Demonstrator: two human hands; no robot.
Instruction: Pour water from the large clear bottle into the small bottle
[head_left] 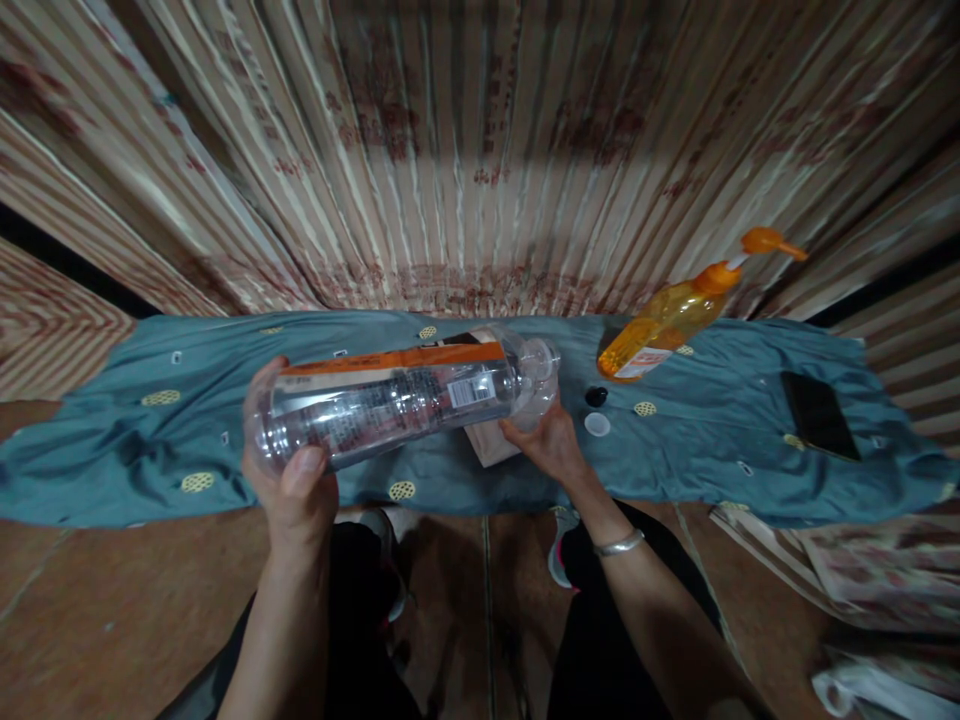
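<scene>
A large clear plastic bottle (397,400) with an orange band, printed text and a barcode lies nearly level in the air, its mouth to the right. My left hand (292,480) is wrapped round its base, thumb on the near side. At the mouth end, my right hand (551,440) is closed round a small clear container (534,400), whose outline blends with the bottle's neck. Beneath the bottle lies a flat beige item (491,445), mostly hidden. Just right of my right hand are a small black cap (596,397) and a whitish round lid (597,425).
An amber pump bottle (660,325) with an orange pump head stands at the back right. Farther right lies a dark phone (820,415). A teal patterned cloth (187,430) covers the narrow surface, with a pleated curtain (465,180) behind it.
</scene>
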